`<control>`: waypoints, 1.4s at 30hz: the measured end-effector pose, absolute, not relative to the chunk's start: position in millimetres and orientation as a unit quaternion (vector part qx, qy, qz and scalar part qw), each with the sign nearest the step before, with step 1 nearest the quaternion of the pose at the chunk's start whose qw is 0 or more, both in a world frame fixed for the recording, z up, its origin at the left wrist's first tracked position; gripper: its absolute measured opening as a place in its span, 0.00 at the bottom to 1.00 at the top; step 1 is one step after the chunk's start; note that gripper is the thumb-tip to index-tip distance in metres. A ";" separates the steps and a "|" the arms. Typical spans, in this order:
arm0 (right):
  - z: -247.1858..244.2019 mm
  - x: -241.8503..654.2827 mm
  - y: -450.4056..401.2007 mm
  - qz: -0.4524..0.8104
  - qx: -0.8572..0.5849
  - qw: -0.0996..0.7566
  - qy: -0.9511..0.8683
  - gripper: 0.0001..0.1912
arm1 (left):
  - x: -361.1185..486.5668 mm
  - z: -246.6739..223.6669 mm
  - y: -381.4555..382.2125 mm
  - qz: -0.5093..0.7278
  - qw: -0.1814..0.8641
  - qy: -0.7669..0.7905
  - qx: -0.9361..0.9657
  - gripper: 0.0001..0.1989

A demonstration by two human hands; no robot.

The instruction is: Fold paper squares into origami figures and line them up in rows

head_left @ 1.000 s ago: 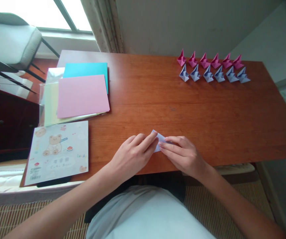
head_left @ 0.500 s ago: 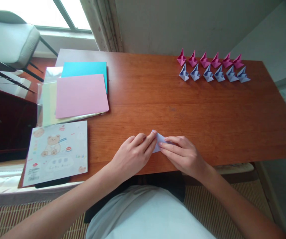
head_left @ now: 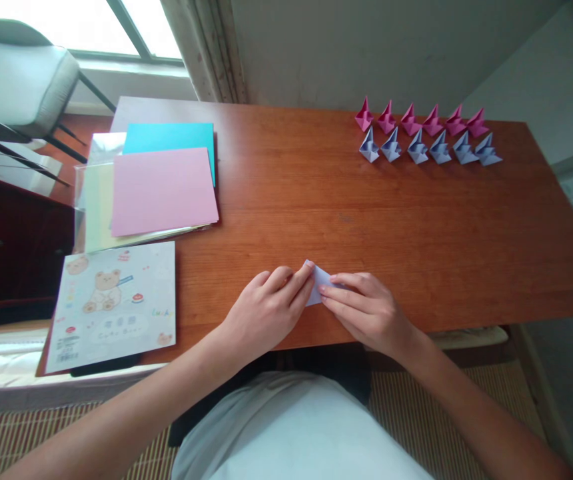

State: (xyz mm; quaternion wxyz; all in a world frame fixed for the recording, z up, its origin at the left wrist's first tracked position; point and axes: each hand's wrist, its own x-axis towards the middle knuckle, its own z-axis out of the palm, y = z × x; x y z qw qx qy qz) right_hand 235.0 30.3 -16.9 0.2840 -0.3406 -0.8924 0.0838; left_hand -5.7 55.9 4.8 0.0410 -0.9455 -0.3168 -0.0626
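A small folded piece of pale lilac paper (head_left: 319,280) lies between my hands near the table's front edge. My left hand (head_left: 272,303) grips its left side, fingers closed with the fingertips at its upper corner. My right hand (head_left: 366,308) pinches the right side, its fingertips pressing on the paper. Much of the paper is covered by my fingers, so its full shape is hidden. At the far right of the table stand a row of pink origami figures (head_left: 432,121) and, in front of it, a row of lilac origami figures (head_left: 417,148).
On the left of the wooden table (head_left: 276,193) lie pink paper sheets (head_left: 164,193), overlapping turquoise paper (head_left: 169,138) and pale yellow paper (head_left: 98,207). Nearer me is a pad with a bear drawing (head_left: 116,307). A chair (head_left: 21,87) stands beyond the table's left side.
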 end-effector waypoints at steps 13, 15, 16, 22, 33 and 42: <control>-17.1 234.5 30.6 0.090 -0.347 0.294 -0.886 0.14 | -5.5 6.2 55.4 -0.056 0.041 -0.318 -0.946 0.16; -16.8 234.5 30.8 0.090 -0.348 0.292 -0.887 0.14 | -5.7 6.3 55.5 -0.056 0.039 -0.317 -0.946 0.16; -16.8 234.5 30.7 0.091 -0.348 0.290 -0.887 0.15 | -5.9 6.3 55.5 -0.056 0.038 -0.316 -0.946 0.17; -17.7 235.1 30.2 0.091 -0.352 0.285 -0.887 0.16 | -6.1 6.3 55.5 -0.058 0.042 -0.315 -0.946 0.16; -16.8 234.8 30.2 0.091 -0.351 0.284 -0.888 0.16 | -5.0 6.6 55.2 -0.055 0.047 -0.314 -0.947 0.16; -15.7 233.9 31.7 0.083 -0.350 0.292 -0.886 0.15 | -5.3 5.6 50.1 -0.065 0.052 -0.306 -0.948 0.13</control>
